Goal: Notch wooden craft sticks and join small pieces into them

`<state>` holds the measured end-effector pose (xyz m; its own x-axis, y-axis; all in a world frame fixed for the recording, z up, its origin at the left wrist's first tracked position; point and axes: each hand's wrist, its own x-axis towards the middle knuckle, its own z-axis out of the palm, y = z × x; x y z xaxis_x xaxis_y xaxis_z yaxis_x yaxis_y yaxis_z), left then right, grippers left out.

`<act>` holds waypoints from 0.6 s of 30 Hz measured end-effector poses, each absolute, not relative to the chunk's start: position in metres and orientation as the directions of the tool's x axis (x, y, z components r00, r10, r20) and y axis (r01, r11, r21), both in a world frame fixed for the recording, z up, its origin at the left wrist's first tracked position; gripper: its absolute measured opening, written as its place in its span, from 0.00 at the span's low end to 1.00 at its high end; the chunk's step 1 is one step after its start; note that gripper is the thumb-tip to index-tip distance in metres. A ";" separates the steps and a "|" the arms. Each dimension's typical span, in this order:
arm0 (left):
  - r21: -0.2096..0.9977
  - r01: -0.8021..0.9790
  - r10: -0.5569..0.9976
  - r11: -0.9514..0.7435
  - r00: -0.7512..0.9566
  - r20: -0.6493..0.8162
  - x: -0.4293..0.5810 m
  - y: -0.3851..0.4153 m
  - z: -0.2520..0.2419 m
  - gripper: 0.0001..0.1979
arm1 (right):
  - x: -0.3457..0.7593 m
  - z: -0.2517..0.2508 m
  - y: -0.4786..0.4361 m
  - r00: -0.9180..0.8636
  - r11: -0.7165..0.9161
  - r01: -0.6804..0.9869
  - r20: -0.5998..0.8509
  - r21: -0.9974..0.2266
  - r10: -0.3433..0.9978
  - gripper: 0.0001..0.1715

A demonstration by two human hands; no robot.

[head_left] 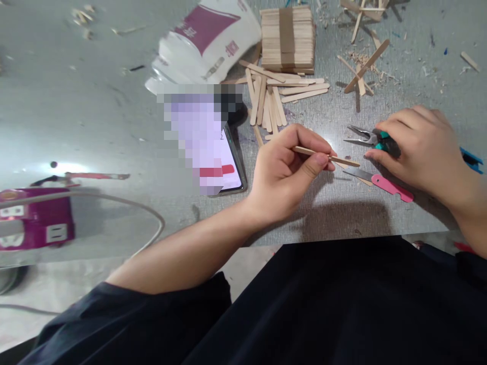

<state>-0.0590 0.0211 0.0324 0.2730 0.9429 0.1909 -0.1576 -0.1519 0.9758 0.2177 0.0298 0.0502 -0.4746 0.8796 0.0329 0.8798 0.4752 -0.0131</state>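
Between the thumb and fingers of my left hand is a thin wooden stick, its tip pointing right. My right hand is wrapped round the dark and green handles of needle-nose pliers. Their jaws are parted, point left and have nothing between them; they are a little above the stick's free end and apart from it. A pink-handled folding knife lies with its blade out on the table below the pliers, beside another piece of wood partly hidden under it.
Loose craft sticks and a banded stick bundle lie behind my left hand. A phone, partly pixelated, and a white package are left of them. Crossed sticks stand behind the pliers. A purple box and cable are far left.
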 end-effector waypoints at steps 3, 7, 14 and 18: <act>0.983 -0.091 0.955 -0.159 0.240 0.177 -0.060 0.018 0.034 0.08 | 0.217 0.052 0.029 -0.487 0.487 0.873 0.065 0.016 0.871 0.23; 0.991 -0.025 0.962 -0.130 0.238 0.132 -0.061 0.017 0.036 0.06 | 0.216 0.062 0.024 -0.557 0.559 0.829 0.122 0.026 0.821 0.23; 0.996 0.043 0.965 -0.081 0.253 0.067 -0.059 0.020 0.038 0.07 | 0.204 0.077 -0.001 -0.661 0.669 0.743 -0.138 0.014 0.738 0.17; 0.997 0.071 0.968 -0.041 0.248 0.022 -0.059 0.021 0.036 0.05 | 0.199 0.075 -0.008 -0.568 0.584 0.812 -0.224 0.007 0.792 0.17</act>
<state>-0.0586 0.0213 0.0365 0.2482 0.9685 0.0220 0.0710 -0.0408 0.9966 0.1992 -0.0077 0.0751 -0.5678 0.7921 -0.2240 0.8117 0.5840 0.0073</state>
